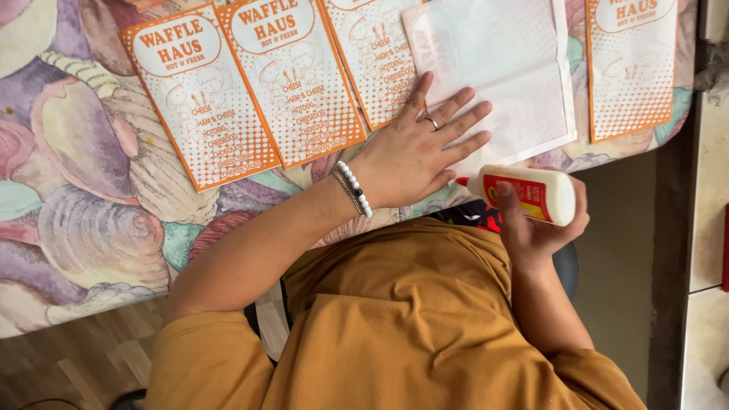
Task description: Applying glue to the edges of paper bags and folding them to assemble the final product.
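Observation:
My left hand (425,148) lies flat with spread fingers on a white paper bag (516,83) turned blank side up on the table. A ring sits on one finger and beaded bracelets circle the wrist. My right hand (535,228) grips a white glue bottle (531,193) with a red and yellow label, held on its side near the table's front edge, its red tip pointing left toward my left hand. Several orange-and-white printed paper bags (201,95) lie side by side on the table to the left, and one more (634,64) to the right.
The table wears a cloth (83,175) with a large shell pattern in purple, cream and teal. My mustard-coloured shirt fills the lower middle. A wood floor shows at lower left, and pale tiles run along the right edge.

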